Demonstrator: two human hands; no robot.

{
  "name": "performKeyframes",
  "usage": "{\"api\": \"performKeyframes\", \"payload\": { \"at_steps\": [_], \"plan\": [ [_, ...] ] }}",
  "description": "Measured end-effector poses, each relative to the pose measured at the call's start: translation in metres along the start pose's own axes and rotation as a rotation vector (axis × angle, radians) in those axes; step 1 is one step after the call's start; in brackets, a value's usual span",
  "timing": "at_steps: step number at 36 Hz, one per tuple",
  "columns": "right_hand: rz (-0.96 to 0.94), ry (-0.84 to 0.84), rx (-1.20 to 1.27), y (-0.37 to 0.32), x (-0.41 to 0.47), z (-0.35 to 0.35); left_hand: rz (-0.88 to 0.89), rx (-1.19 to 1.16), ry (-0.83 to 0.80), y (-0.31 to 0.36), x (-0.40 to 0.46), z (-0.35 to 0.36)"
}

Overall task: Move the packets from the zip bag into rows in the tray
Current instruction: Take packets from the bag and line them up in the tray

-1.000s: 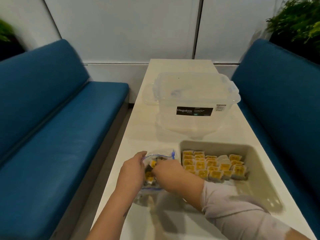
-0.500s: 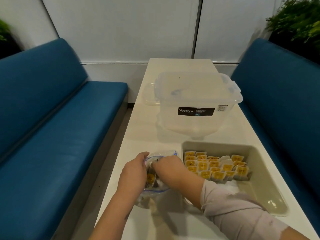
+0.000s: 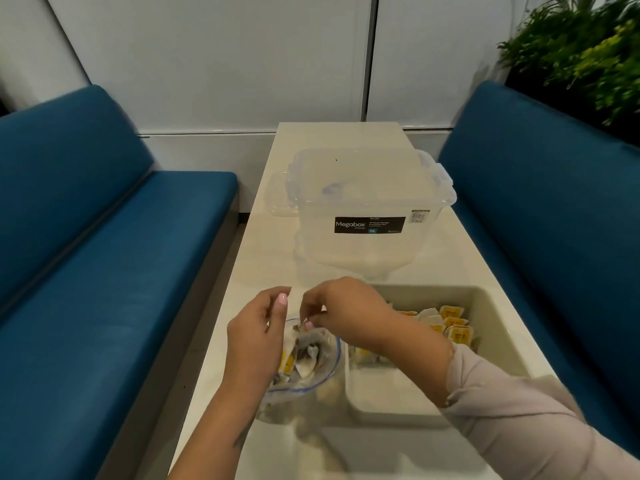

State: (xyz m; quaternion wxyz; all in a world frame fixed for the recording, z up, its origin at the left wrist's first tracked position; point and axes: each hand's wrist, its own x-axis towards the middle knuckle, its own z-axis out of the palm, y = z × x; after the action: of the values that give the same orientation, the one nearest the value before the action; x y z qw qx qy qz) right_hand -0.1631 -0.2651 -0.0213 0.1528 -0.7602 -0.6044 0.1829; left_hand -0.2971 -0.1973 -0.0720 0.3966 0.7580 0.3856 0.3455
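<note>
Holding the zip bag (image 3: 304, 362) open with my left hand (image 3: 254, 336) at its rim, I pinch a packet (image 3: 307, 325) between my right hand's (image 3: 341, 311) fingertips just above the bag's mouth. The tray (image 3: 498, 327) sits just right of my hands on the bench (image 3: 263, 265), its packets in rows under my right wrist.

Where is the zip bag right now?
In the head view the zip bag lies on the near part of the table, just left of the tray, between the left hand and right hand.
</note>
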Motion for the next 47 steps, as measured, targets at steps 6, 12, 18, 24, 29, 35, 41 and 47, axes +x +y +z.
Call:
{"api": "performKeyframes", "payload": {
  "at_steps": [6,12,18,24,29,35,41,47],
  "plan": [
    [0.053,0.054,0.149,-0.003,-0.005,-0.021,-0.045,-0.239,-0.18,0.005,-0.001,0.002],
    [0.153,0.173,0.254,0.031,-0.031,-0.047,-0.044,-0.211,-0.342,0.037,-0.003,0.037],
    [0.176,0.163,0.24,0.038,-0.037,-0.062,-0.025,-0.295,-0.285,0.038,-0.002,0.047],
    [0.257,0.197,0.19,0.064,-0.063,-0.078,-0.018,-0.29,-0.381,0.048,-0.007,0.078],
    [0.365,0.181,0.031,0.091,-0.087,-0.087,0.07,-0.148,-0.369,0.045,-0.015,0.091],
    [0.481,0.106,-0.156,0.13,-0.105,-0.076,0.114,-0.068,-0.352,0.034,-0.027,0.1],
    [0.526,0.024,-0.365,0.16,-0.11,-0.054,0.145,0.02,-0.378,0.028,-0.032,0.105],
    [0.513,-0.028,-0.521,0.176,-0.111,-0.032,0.175,0.088,-0.391,0.024,-0.034,0.107]
  ]
}}
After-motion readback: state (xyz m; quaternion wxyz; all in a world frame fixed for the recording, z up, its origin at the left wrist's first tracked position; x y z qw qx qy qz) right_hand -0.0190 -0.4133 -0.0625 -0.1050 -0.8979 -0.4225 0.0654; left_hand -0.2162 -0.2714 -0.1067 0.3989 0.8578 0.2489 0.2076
